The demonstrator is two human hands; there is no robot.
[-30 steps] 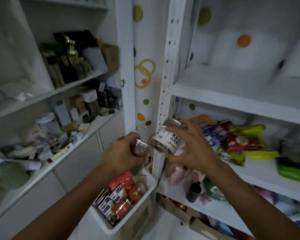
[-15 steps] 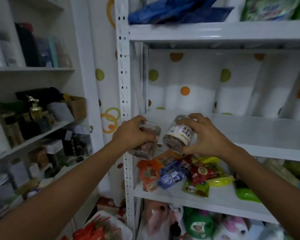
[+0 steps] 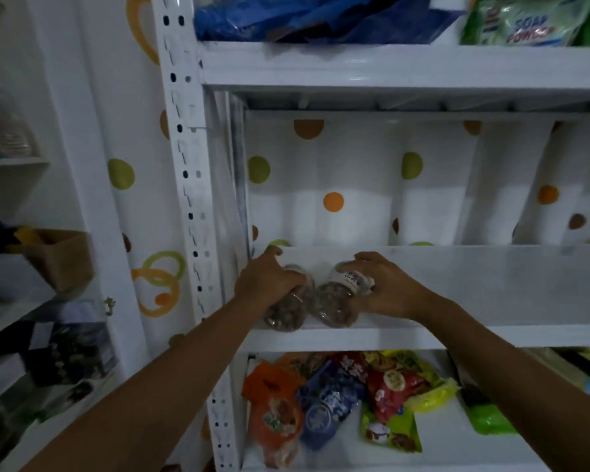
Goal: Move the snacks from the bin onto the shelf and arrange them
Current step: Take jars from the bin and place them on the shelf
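jars (image 3: 327, 306): clear glossy plastic | shelf (image 3: 457, 335): white painted metal, smooth | snack packets (image 3: 331, 403): shiny plastic film

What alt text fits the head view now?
Two bare hands hold clear snack jars side by side at the front of a white shelf: left grip on the left jar, right grip on the right jar. Colourful snack packets lie on the shelf below.
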